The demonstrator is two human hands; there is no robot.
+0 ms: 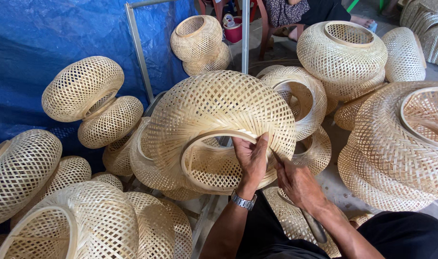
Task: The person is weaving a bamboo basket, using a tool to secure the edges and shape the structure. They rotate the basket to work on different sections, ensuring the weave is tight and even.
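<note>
1. We hold a large woven bamboo lampshade (214, 120) at centre frame, tilted so its round opening faces us.
2. Our left hand (251, 160) is closed on the shade's rim hoop (199, 144): thumb up against the outer weave, fingers curled inside the opening. A metal wristwatch (243, 200) sits on that wrist.
3. Our right hand (298, 184) is closed around a thin dark tool (276, 157); its tip touches the weave just right of the left thumb. Its handle end (315, 228) sticks out below the hand.
4. The shade rests against a metal frame (137, 48) in front of a blue tarp (31, 43).
5. More shades of the same weave all around: a pair (91, 103) stacked on the left, a pile (79, 220) at bottom left, a big stack (401, 144) on the right, another (342, 52) at upper right, two small ones (199, 43) at top centre.
6. A red container (234, 32) sits on the floor behind the frame.
7. Another person (300, 12) sits at the top edge, only partly in view.
</note>
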